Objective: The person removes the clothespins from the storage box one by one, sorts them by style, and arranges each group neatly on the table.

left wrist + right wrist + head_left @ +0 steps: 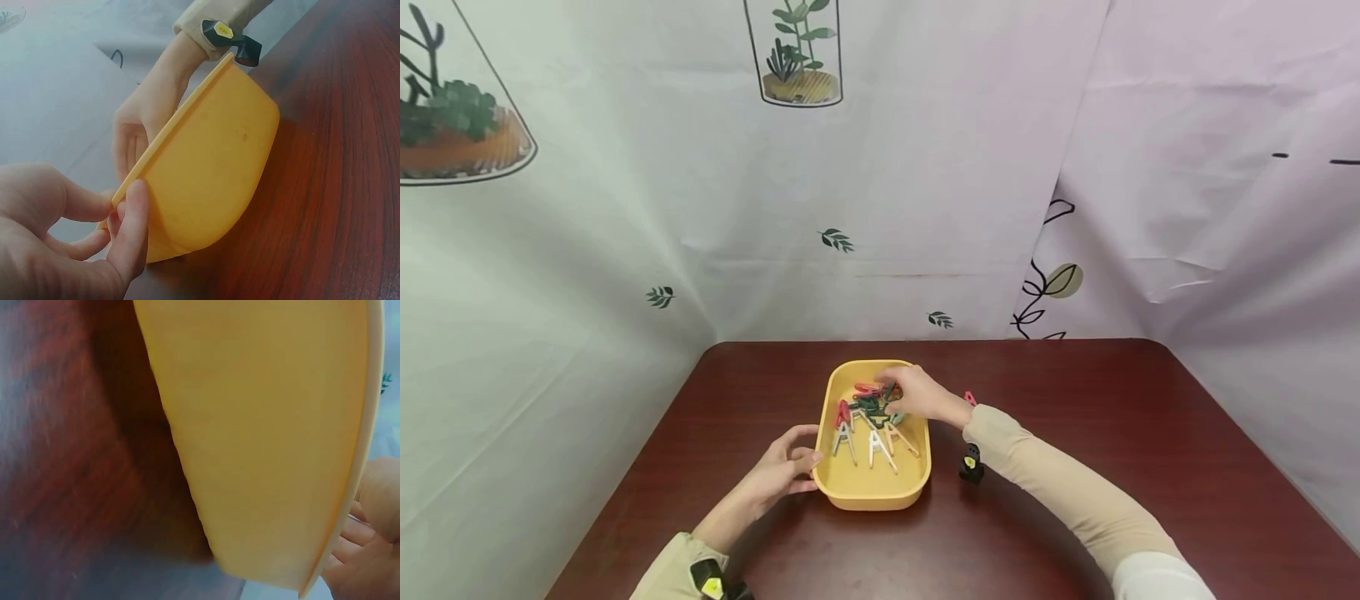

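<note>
A yellow plastic basin stands on the table with several clothespins in it. My left hand pinches its left rim, thumb on top and fingers against the outer wall. Over the far right rim reaches my right hand, its fingertips and thumb apart above the pile. Between them lies a dark green clothespin, which does not look gripped. Toward the near side are a white clothespin, a grey one and a pale orange one. A red clothespin lies by the left wall.
The dark red wooden table reaches back to a pale patterned curtain. A small pink object shows just behind the right wrist, mostly hidden. Black wrist cameras, one of them the right camera, hang at both cuffs.
</note>
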A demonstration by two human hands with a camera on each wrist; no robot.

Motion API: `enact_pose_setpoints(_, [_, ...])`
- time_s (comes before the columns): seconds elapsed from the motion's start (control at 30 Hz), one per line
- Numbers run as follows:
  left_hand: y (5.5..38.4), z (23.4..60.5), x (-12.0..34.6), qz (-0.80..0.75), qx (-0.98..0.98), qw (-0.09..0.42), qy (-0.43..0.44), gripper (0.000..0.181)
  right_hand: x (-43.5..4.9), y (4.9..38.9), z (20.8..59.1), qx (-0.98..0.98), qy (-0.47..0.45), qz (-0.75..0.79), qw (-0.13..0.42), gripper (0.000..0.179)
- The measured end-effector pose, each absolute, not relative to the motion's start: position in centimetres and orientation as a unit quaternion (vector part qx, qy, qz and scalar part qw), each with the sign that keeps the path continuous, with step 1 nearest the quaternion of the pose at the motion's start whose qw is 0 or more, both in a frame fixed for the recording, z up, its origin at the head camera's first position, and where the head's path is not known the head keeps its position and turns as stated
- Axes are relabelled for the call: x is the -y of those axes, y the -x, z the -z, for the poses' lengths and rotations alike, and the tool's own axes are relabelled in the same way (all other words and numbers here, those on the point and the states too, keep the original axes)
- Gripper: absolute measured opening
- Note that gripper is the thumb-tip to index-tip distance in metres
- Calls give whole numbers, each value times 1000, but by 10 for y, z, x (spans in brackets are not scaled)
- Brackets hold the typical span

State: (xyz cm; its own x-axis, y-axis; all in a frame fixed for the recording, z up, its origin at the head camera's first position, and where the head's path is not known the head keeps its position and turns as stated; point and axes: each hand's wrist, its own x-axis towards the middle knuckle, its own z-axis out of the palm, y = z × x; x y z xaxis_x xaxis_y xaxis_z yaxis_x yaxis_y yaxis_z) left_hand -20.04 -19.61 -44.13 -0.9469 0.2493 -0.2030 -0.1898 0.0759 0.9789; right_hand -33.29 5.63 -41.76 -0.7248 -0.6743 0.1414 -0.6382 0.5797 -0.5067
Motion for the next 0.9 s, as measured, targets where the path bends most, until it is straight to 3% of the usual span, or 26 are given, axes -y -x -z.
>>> enact_pose_setpoints(0.37, [199,441,196,-680,-715,161,-20,51,-55,346,420,-903,369,216,38,67])
enact_pose_setpoints(0.9, [199,440,196,-686,-709,163,-21,51,-42,352,421,-899,397,181,37,55])
